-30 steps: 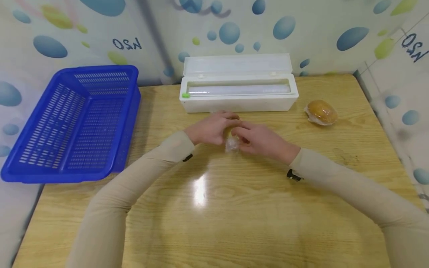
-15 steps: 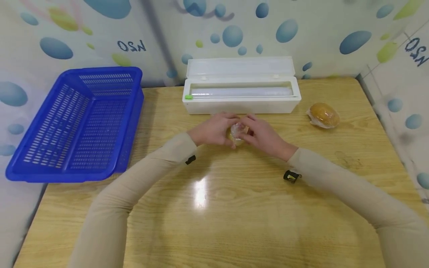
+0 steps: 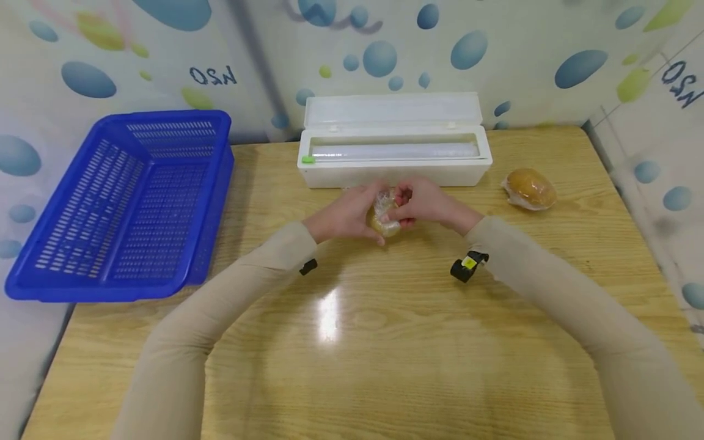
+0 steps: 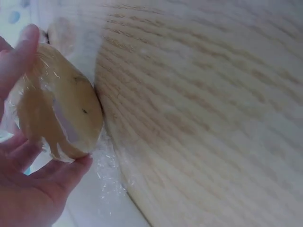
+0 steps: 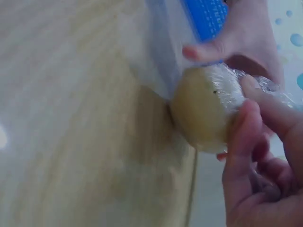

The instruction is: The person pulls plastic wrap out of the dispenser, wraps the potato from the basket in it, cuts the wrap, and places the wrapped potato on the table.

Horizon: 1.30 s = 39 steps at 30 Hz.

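Note:
A yellowish potato [image 3: 386, 228] with small dark specks sits between both hands, in front of the white box. Crinkled cling film [image 5: 228, 87] covers part of it. The left hand [image 3: 348, 212] holds the potato from the left side, its thumb and fingers curved around it in the left wrist view. From the other side, the right hand [image 3: 431, 201] pinches gathered cling film against the potato with thumb and fingers. In the left wrist view, the potato's [image 4: 78, 106] lower edge lies close to the table; whether it touches is unclear.
Behind the hands, a white dispenser box [image 3: 396, 175] stands with its lid up and a film roll [image 3: 390, 151] inside. A film-wrapped, orange-brown rounded item [image 3: 530, 188] lies at the right. A blue perforated basket [image 3: 216, 201] occupies the left side of the wooden table [image 3: 385, 342].
The potato has come into clearer view between the hands. The right hand has shifted and turned at the wrist, its fingers now on the film. The left hand has stayed nearly in place.

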Each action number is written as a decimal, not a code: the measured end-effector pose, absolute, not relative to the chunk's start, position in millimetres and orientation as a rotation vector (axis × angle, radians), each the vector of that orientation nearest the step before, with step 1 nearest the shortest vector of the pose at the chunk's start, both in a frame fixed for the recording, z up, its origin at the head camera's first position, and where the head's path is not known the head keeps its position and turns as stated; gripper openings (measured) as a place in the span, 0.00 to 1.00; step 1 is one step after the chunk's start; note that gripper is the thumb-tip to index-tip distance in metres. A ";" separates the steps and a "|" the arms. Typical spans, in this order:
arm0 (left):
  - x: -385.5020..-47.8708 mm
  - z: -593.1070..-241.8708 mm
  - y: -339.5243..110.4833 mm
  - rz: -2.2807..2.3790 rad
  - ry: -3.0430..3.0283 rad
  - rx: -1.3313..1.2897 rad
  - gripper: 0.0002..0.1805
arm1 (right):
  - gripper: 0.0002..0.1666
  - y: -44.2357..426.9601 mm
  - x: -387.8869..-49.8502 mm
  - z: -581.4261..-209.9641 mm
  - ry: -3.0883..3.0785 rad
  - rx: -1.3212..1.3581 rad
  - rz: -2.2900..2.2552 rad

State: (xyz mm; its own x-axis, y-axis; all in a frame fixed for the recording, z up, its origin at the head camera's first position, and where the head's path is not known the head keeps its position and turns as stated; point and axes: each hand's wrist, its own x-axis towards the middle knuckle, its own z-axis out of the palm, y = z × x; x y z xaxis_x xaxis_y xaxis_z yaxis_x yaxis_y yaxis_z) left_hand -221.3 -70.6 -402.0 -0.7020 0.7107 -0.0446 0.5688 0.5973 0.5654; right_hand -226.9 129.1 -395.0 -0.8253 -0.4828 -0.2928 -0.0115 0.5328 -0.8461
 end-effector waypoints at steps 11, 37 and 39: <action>-228.3 -398.3 -84.9 1.096 2.356 1.101 0.16 | 0.18 132.5 -229.7 -391.1 2.187 -0.497 -1.128; -224.3 -404.5 -78.1 1.333 2.338 0.924 0.15 | 0.07 134.9 -215.7 -398.0 2.354 -0.715 -1.278; -226.2 -405.4 -80.1 1.316 2.349 1.005 0.17 | 0.06 133.6 -212.3 -394.9 2.417 -0.782 -1.214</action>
State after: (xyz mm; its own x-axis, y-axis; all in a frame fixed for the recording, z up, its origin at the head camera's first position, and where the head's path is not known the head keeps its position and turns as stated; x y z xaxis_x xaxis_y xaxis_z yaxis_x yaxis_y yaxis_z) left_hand -226.2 -80.1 -405.4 -0.7245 0.6822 0.0985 0.4403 0.3480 0.8277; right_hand -212.3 133.6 -394.9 -0.7971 -0.6024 -0.0416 -0.3261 0.4875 -0.8099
